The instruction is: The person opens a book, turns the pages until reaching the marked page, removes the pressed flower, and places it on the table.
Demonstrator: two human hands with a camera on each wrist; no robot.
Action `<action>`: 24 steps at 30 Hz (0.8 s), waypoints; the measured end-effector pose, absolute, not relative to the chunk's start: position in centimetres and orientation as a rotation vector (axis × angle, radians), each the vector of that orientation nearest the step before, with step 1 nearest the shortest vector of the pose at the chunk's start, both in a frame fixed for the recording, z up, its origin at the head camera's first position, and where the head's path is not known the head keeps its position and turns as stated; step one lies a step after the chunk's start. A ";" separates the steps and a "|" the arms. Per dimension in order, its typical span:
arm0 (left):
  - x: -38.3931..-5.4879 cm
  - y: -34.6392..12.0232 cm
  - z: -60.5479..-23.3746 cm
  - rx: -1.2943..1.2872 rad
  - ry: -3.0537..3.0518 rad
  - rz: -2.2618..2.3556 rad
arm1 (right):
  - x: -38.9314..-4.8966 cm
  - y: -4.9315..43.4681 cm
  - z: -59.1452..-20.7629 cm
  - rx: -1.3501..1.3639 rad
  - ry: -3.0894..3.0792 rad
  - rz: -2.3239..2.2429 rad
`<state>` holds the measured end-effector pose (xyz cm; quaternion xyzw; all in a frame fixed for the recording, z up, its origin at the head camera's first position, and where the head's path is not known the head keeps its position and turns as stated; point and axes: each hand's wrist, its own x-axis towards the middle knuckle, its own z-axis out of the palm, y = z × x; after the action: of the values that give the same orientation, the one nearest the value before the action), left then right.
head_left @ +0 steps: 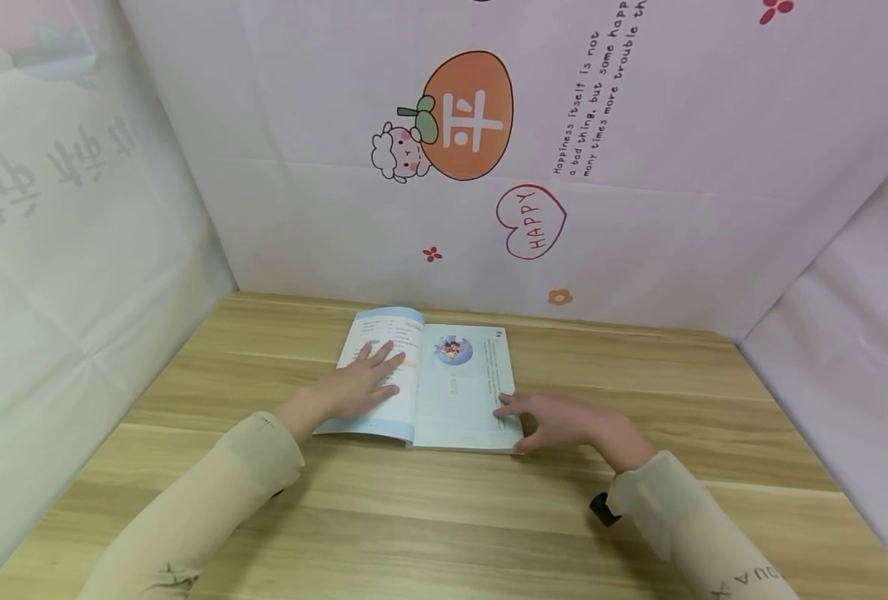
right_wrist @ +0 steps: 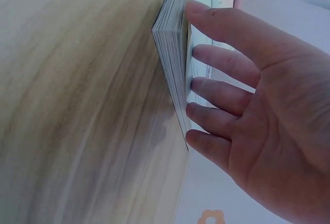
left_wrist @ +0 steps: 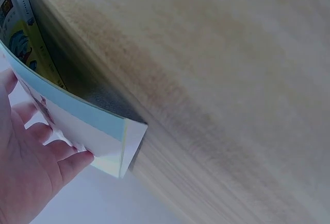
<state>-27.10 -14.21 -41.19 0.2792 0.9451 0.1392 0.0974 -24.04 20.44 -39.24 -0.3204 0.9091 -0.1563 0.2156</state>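
An opened book (head_left: 462, 417) lies on the wooden table, a bluish page with a round picture facing up on its right side. Its left pages (head_left: 372, 421) bow upward near the spine. My left hand (head_left: 357, 387) rests on the left page with fingers spread. In the left wrist view those fingers (left_wrist: 77, 165) lie along the page, and a yellow printed cover (left_wrist: 38, 54) shows beneath the raised pages. My right hand (head_left: 564, 419) is at the right edge of the book. In the right wrist view its slightly bent fingertips (right_wrist: 198, 84) touch the page beside the thick page block (right_wrist: 172, 49).
The wooden table (head_left: 444, 533) extends around the book. Behind it stands a white printed backdrop (head_left: 308, 225) with cartoon fruit and lettering, and similar sheets hang on the left (head_left: 76, 275) and right (head_left: 849, 375). A small black object (head_left: 604, 509) shows by the right cuff.
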 end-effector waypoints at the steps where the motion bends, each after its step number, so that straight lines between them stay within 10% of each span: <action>1: -27.1 -14.2 -41.2 0.823 2.796 0.411 | -24.1 20.5 -39.3 -0.891 2.520 -0.432; 24: -27.2 -14.3 -41.5 0.802 2.793 0.426 | -24.7 21.6 -39.5 -1.129 2.598 -0.511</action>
<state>-27.25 -14.29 -41.45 0.2715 0.9460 0.1444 0.1023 -24.67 21.56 -39.54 -0.3890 0.8947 -0.1758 0.1313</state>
